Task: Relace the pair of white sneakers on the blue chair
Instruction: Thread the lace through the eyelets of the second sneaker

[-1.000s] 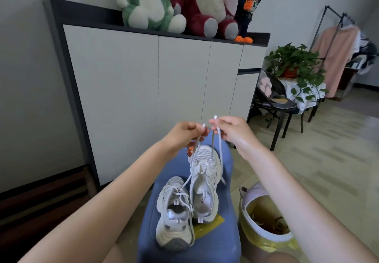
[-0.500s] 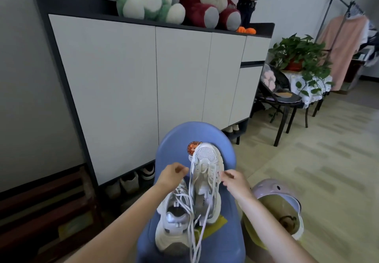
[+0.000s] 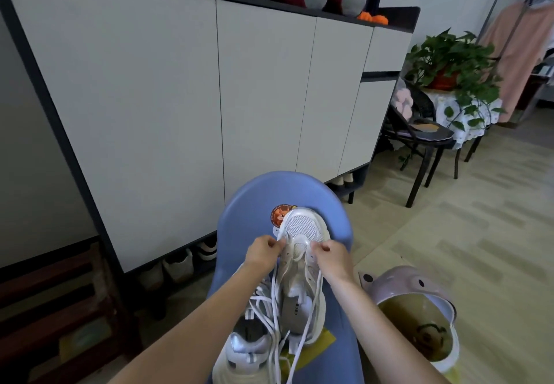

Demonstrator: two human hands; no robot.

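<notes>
Just below the left hand (image 3: 263,252), the laced sneaker (image 3: 245,350) is seen lying on the blue chair (image 3: 239,219). That hand's fingers are curled, pinching the lace (image 3: 274,287) at the lowest eyelets. Between both hands the second sneaker (image 3: 302,267) is propped, toe up. The right hand (image 3: 329,256) is likewise pinched on the lace. Both ends should be drawn even before the next eyelets are threaded.

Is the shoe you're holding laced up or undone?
Undone. The upper sneaker has loose laces trailing down the blue chair, eyelets mostly empty.
</notes>
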